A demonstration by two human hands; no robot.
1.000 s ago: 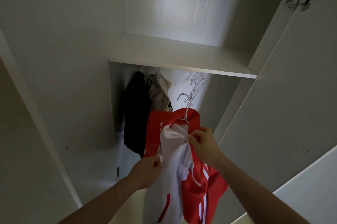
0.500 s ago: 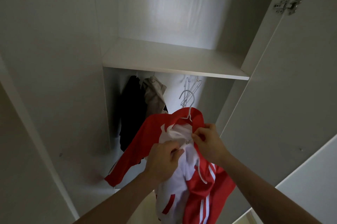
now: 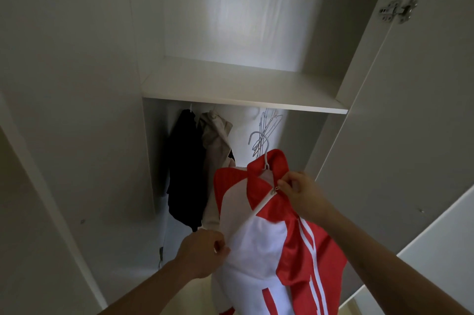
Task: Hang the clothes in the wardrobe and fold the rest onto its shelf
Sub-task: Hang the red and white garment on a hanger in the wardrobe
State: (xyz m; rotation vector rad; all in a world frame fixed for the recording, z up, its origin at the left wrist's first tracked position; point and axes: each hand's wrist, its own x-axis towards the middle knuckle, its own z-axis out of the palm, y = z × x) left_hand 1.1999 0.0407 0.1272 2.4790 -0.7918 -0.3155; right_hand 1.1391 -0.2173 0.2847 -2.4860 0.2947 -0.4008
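A red and white track jacket (image 3: 259, 245) sits on a white hanger (image 3: 264, 153) in front of the open wardrobe. My right hand (image 3: 298, 192) pinches the zip pull at the jacket's collar. Lower down, my left hand (image 3: 202, 254) grips the left edge of the jacket's white front. The zip is drawn up nearly to the collar. The hanger's hook points up and is free of the rail. Inside the wardrobe hang a black garment (image 3: 184, 168) and a grey garment (image 3: 214, 140). The white shelf (image 3: 230, 86) spans the wardrobe above them.
Several bare wire hangers (image 3: 266, 127) hang at the right under the shelf. The wardrobe's right door (image 3: 410, 135) stands open with a metal hinge (image 3: 397, 10) near its top. The left door panel (image 3: 64, 109) is close on my left.
My left hand dropped from the collar to the jacket's lower left edge. The zip has closed up to the collar, and the jacket front now lies flat.
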